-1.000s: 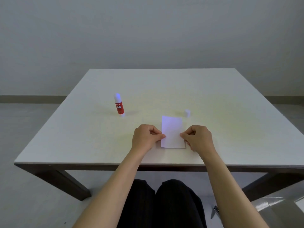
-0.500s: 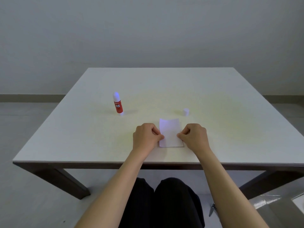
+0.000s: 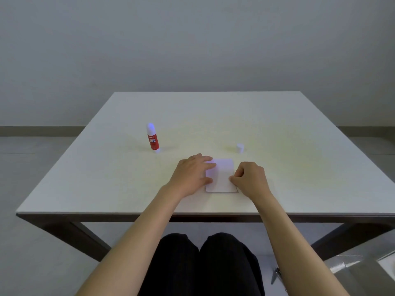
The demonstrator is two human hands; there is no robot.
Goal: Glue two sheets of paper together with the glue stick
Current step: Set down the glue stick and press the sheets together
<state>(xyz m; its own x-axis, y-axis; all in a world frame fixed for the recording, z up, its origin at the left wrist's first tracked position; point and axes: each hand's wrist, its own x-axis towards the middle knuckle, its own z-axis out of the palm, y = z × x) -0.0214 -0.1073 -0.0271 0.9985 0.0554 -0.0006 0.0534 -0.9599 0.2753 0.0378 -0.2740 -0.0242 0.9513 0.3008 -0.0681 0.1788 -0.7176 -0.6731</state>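
A small white paper [image 3: 222,178] lies flat on the table near the front edge; whether it is one sheet or two stacked I cannot tell. My left hand [image 3: 192,175] rests flat on its left side, fingers spread over the top left corner. My right hand [image 3: 249,179] is curled, its fingertips pinching the paper's right edge. An uncapped red and white glue stick [image 3: 152,138] stands upright to the far left of the paper. Its white cap [image 3: 240,148] sits behind the paper's right side.
The white table [image 3: 299,167] has dark legs, and its front edge runs just below my wrists. My black-clad knees [image 3: 203,263] show under it. A grey wall stands behind the table's far edge.
My left hand has uncurled from a fist and now lies flat across the paper's left side. The right hand stays curled at the right edge. The paper has flattened.
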